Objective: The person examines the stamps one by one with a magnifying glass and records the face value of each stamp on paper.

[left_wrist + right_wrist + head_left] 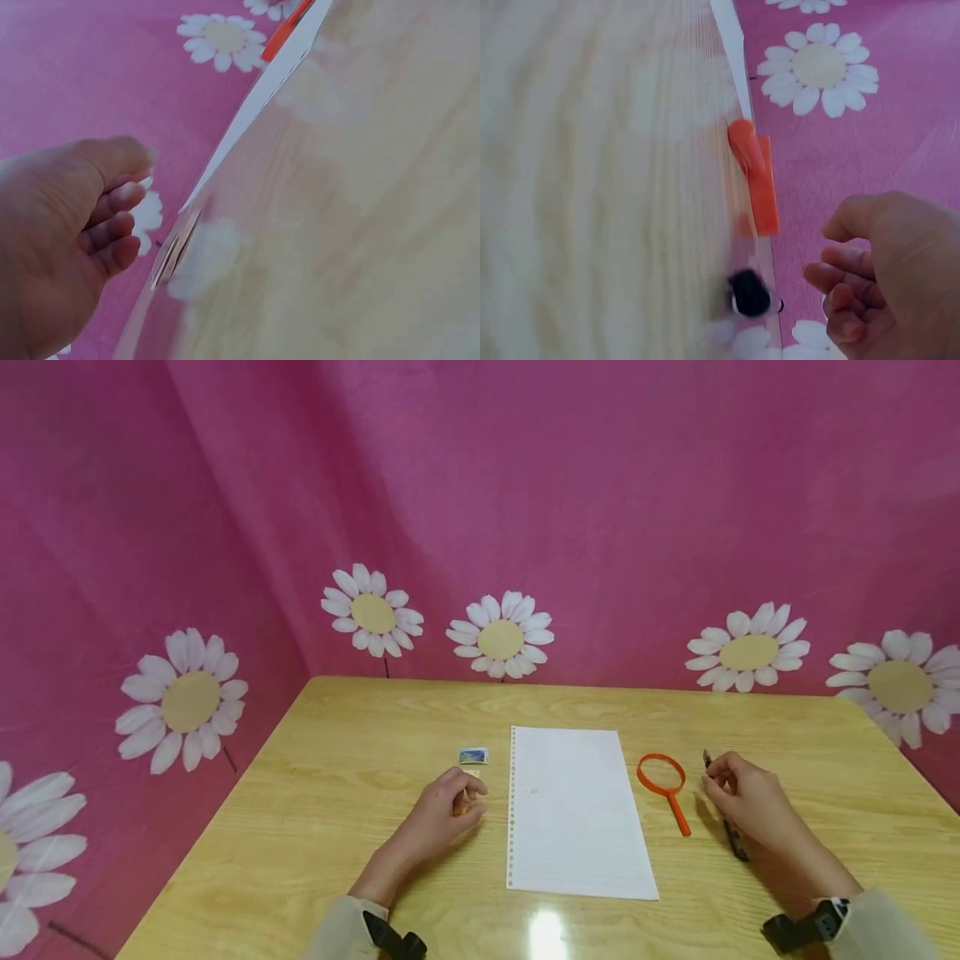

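A sheet of lined paper (573, 818) with punched holes along its left side lies on the table. Left of it my left hand (435, 818) hovers with loosely bent fingers and nothing in them, partly covering small stamp-like pieces. One such piece, a blue-green picture (473, 756) with a pale border, shows beyond the fingers. On the paper's other side lies an orange magnifying glass (678, 814). My right hand (753, 802) is above a slim black pen (735, 842), hiding its middle. In the right wrist view the pen's dark end (750, 292) sits apart from the loosely bent fingers.
The light wooden table (315, 793) ends at a pink curtain (600, 527) with white daisies, which hangs behind it and along the left. Dark wrist straps (392, 937) sit on both forearms. Light glares off the tabletop near the front.
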A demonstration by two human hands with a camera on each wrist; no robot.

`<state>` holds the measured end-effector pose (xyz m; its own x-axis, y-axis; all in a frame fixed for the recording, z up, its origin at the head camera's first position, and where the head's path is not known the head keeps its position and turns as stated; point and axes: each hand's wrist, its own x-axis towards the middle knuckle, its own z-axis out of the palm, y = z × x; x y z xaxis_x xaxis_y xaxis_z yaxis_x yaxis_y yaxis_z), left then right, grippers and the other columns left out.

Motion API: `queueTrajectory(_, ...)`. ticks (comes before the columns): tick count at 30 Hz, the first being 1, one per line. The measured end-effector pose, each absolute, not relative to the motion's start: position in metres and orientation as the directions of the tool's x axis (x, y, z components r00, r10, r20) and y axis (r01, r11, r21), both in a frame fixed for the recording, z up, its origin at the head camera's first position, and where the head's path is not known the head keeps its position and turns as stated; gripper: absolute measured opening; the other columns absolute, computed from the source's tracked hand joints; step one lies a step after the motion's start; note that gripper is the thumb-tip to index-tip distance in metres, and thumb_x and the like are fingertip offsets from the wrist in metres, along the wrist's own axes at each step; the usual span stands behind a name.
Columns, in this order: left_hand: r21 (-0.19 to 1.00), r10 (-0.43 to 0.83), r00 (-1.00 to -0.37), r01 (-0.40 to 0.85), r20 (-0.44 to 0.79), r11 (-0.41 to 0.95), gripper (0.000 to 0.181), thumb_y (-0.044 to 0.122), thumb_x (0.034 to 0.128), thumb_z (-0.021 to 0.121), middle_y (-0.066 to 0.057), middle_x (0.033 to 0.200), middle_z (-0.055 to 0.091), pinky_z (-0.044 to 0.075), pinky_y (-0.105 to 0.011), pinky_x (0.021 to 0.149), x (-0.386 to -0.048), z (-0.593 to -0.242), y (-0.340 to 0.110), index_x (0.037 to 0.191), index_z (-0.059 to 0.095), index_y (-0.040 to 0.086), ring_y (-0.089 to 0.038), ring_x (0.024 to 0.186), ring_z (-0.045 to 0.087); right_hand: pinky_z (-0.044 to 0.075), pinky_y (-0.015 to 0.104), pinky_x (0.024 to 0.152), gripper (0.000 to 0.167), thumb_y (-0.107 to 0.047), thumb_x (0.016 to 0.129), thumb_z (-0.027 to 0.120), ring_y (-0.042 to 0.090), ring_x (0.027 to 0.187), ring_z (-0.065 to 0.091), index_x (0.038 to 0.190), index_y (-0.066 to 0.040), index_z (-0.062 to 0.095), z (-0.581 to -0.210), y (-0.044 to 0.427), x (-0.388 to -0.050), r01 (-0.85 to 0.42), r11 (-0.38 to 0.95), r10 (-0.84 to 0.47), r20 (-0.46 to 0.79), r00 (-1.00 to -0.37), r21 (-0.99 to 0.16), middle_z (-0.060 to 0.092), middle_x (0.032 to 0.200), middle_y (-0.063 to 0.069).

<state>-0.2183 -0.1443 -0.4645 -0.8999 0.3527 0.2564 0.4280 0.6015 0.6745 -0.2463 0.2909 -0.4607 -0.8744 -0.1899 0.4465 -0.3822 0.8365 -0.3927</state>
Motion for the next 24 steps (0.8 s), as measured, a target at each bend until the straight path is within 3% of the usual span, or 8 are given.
queueTrajectory(8, 0.656, 0.177, -0.943, 0.324, 0.282, 0.682, 0.014, 0.010, 0.0877, 0.072, -0.001, 0.088, 0.055, 0.041, -0.021, 0.066, -0.238, -0.470, -0.160, 0.100, 0.065, 0.008, -0.009, 0.074, 0.046, 0.034, 0.021, 0.051, 0.014, -0.002, 0.082, 0.071, -0.006, 0.059, 0.033, 0.089, -0.002, 0.059, -0.465, 0.279, -0.234, -0.381, 0.826, -0.176, 0.453, -0.874, -0.415, 0.050, 0.068, -0.002)
queueTrajectory(24, 0.665, 0.138, -0.971, 0.235, 0.195, 0.709, 0.016, 0.012, 0.0884, 0.071, -0.005, 0.093, 0.058, 0.040, -0.023, 0.067, -0.253, -0.472, -0.168, 0.103, 0.066, 0.006, -0.012, 0.077, 0.047, 0.042, 0.022, 0.053, 0.026, -0.001, 0.072, 0.079, -0.004, 0.064, 0.044, 0.090, -0.001, 0.059, -0.471, 0.260, -0.214, -0.386, 0.823, -0.168, 0.471, -0.866, -0.417, 0.059, 0.073, 0.000)
